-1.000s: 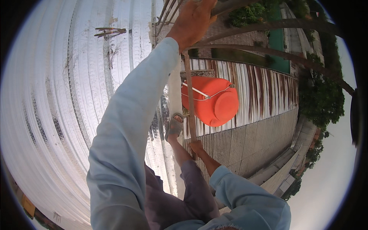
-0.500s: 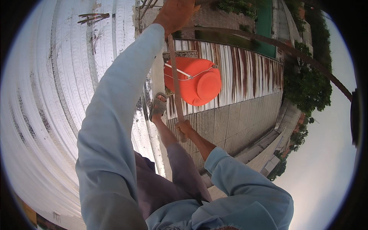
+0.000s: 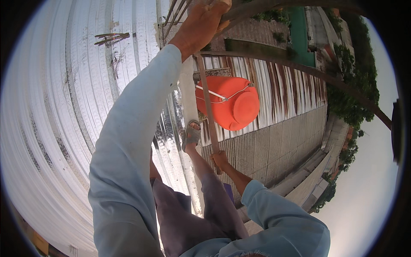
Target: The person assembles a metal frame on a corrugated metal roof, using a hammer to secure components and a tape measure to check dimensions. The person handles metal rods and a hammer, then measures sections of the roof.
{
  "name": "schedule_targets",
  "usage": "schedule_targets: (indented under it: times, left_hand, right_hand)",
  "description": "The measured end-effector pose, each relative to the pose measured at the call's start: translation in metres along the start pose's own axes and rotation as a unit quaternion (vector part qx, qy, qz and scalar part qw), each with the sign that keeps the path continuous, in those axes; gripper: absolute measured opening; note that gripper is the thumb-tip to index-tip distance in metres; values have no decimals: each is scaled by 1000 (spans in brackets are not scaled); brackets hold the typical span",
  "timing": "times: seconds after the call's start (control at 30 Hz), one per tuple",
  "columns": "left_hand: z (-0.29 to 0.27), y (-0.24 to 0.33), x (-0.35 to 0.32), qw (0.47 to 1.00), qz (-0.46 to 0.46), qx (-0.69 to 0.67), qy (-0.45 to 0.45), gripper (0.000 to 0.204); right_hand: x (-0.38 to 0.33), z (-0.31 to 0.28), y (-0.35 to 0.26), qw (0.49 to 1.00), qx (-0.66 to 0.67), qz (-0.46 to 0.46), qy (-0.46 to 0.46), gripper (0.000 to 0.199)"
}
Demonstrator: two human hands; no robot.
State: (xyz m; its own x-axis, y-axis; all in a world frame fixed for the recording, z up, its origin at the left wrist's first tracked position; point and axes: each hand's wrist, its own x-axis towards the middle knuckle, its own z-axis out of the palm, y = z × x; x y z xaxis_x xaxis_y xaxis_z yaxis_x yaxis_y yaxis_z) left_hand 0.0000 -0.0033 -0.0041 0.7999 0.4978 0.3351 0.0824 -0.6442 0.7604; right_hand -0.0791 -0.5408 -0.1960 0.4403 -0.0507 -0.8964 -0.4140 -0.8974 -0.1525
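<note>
High in the view, my left hand (image 3: 199,30) closes around a dark, curved bar (image 3: 252,9) that runs off to the right. My right hand (image 3: 220,159) grips the lower end of a long, flat brown bar (image 3: 209,100), whose surface could be wood or rusty metal. This bar rises past a large orange-red plastic tank (image 3: 244,107) with a round lid and crosses in front of its left side. Its upper end comes close under my left wrist. A white pipe (image 3: 211,91) lies across the tank.
My sandalled foot (image 3: 191,135) stands on a narrow pale ledge (image 3: 188,92) beside a shiny corrugated metal roof (image 3: 64,128). Tongs-like rods (image 3: 111,37) lie on that roof. Beyond the ledge are lower, rusty sheets (image 3: 295,81) and grey roofing (image 3: 274,137). Another dark bar (image 3: 325,77) spans the right side.
The view has shifted, so the tank, ledge and roofs sit lower and further right. More of my left hand and the dark bar shows. Both hands keep their grip.
</note>
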Motion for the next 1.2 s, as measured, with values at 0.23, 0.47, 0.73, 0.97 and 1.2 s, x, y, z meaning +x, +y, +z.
schedule_targets:
  times: [0.23, 0.47, 0.73, 0.97, 1.2]
  left_hand:
    - [-17, -24, 8, 991, 125, 4, -48, 38]
    - [-40, 6, 7, 983, 39, -85, -159, 12]
    - [-33, 0, -5, 949, -21, -287, -129, 21]
    - [3, -18, 2, 860, -101, -491, -88, 47]
    - [5, -7, 0, 866, -114, -482, -66, 51]
  right_hand:
    - [18, 15, 4, 998, -1, -59, 37, 19]
    - [73, 25, 61, 988, 102, -103, 53, 17]
    - [101, 1, -1, 979, 35, -177, 92, 16]
    - [145, -19, -76, 962, 83, -256, 46, 12]
    - [163, -4, -88, 957, 46, -280, 55, 14]
